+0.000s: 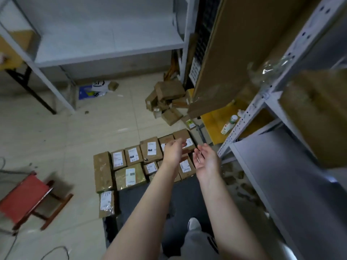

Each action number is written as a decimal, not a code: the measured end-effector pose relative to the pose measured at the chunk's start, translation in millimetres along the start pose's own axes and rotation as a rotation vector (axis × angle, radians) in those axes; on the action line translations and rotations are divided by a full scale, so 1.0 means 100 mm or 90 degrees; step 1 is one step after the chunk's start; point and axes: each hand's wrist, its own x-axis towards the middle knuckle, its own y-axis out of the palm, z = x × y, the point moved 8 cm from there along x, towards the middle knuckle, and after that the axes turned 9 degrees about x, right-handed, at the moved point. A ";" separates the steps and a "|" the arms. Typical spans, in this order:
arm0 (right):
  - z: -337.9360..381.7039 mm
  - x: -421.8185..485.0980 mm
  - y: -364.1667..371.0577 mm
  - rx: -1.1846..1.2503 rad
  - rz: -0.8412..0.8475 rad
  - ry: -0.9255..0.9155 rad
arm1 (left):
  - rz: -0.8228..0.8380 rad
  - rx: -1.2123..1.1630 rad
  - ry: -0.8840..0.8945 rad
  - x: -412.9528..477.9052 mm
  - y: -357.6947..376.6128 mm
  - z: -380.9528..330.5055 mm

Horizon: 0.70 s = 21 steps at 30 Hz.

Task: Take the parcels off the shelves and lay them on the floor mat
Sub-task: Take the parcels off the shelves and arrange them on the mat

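My left hand (173,151) and right hand (206,160) were held out in front of me, both empty. Their fingers were loose and slightly spread, and the right palm was turned up. The two were near each other but not touching.

My hands and forearms covered part of what lay below, so I could not tell how many parcels (151,150) were in the rows at that end. Their white labels were too blurred to read. The parcels lay flat and edge to edge, directly beneath my hands and out to the left of them, along the far end of the dark floor mat (142,201). One more lay at the mat's left edge, nearer to me. The mat's right side was hidden behind my right arm and leg.

Beyond the rows, well apart from my hands, a loose heap of cardboard boxes (169,91) sat on the tiled floor. To my right stood a grey metal shelf unit (281,166). A large brown box (319,119) on it was blurred and cut off by the frame's edge. A red stool (28,197) stood far to my left.
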 end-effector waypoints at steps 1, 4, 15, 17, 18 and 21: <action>0.01 -0.08 -0.04 0.031 -0.004 0.001 | 0.012 0.018 0.005 -0.07 0.03 -0.02; 0.09 -0.29 -0.21 0.101 -0.016 -0.020 | 0.050 0.071 0.020 -0.25 0.13 -0.09; 0.91 -0.88 -0.87 0.270 -0.085 -0.140 | 0.235 0.169 0.081 -0.90 1.01 -0.25; 1.09 -0.96 -0.97 0.301 -0.090 -0.157 | 0.260 0.175 0.084 -1.01 1.22 -0.26; 1.19 -1.00 -1.02 0.315 -0.089 -0.169 | 0.273 0.184 0.090 -1.07 1.34 -0.27; 1.52 -1.11 -1.22 0.333 -0.092 -0.209 | 0.320 0.208 0.118 -1.33 1.77 -0.32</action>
